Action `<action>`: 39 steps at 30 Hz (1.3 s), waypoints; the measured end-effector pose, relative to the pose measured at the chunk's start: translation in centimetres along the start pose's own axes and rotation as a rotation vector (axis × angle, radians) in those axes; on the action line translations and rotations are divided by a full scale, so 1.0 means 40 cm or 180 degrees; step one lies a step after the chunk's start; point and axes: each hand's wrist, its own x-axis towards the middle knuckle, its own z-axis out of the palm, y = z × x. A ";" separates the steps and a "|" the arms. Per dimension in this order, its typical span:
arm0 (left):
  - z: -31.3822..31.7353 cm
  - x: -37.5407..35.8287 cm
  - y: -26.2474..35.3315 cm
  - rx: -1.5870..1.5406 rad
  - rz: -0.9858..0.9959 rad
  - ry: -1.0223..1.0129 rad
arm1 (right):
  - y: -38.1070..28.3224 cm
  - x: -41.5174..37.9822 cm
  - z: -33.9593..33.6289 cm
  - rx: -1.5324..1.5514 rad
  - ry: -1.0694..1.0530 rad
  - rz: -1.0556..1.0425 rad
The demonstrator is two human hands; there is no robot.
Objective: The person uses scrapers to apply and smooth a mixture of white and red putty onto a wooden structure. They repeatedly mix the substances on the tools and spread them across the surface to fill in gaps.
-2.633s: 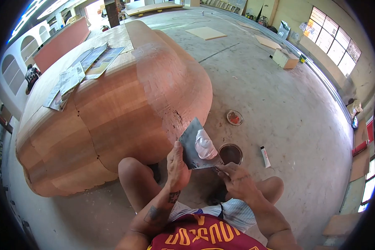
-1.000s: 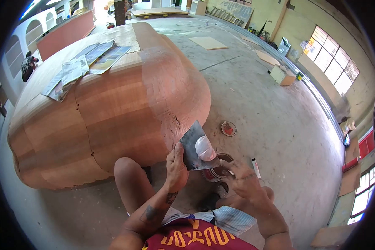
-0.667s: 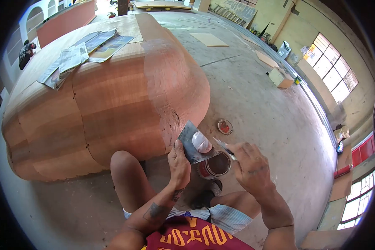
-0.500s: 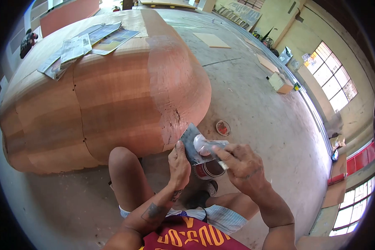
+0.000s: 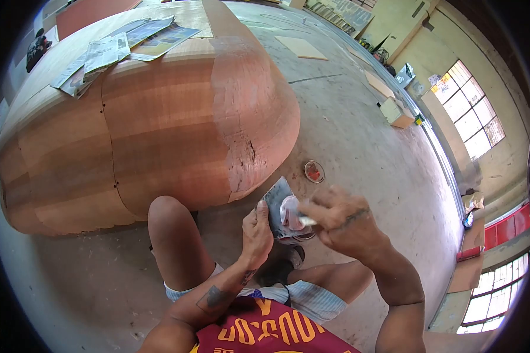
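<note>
My left hand (image 5: 257, 234) grips a flat grey plate (image 5: 278, 199) by its edge, thumb on top. On the plate lies a mound of pale pinkish paste (image 5: 290, 213). My right hand (image 5: 341, 220) is closed round a spreader (image 5: 306, 221), blurred by motion, its blade at the right side of the paste. Under the plate a can (image 5: 297, 240) shows only in part. In front of me is a large curved wooden form (image 5: 165, 129), with a smeared pinkish-grey band (image 5: 238, 112) and dark cracks towards its right end.
Newspapers (image 5: 109, 56) lie on top of the wooden form. A round lid with red residue (image 5: 314, 171) is on the concrete floor (image 5: 365, 194) to its right. Further off are a flat board (image 5: 301, 47) and a box (image 5: 396, 113). My knees are bent close below.
The plate is tilted more steeply, and the paste looks more folded. My right hand has shifted slightly up and right with the spreader. The view has moved a little, and the can is more hidden.
</note>
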 end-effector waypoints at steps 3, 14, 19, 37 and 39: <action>0.006 -0.003 0.025 0.0034 -0.0058 -0.0019 | 0.001 -0.008 0.039 -0.0213 0.0174 0.0124; -0.006 0.007 0.063 0.0113 -0.0142 -0.0105 | 0.014 -0.064 0.081 -0.0092 0.0143 0.0060; -0.031 0.008 0.076 -0.0017 -0.0280 -0.0356 | 0.021 -0.077 0.047 0.0667 0.0406 0.0530; 0.018 0.011 0.112 -0.1166 -0.0158 -0.0394 | -0.067 -0.119 0.201 0.2467 0.2008 0.1335; 0.016 0.008 0.118 -0.1142 -0.0145 -0.0381 | -0.057 -0.125 0.185 0.2313 0.1676 0.1213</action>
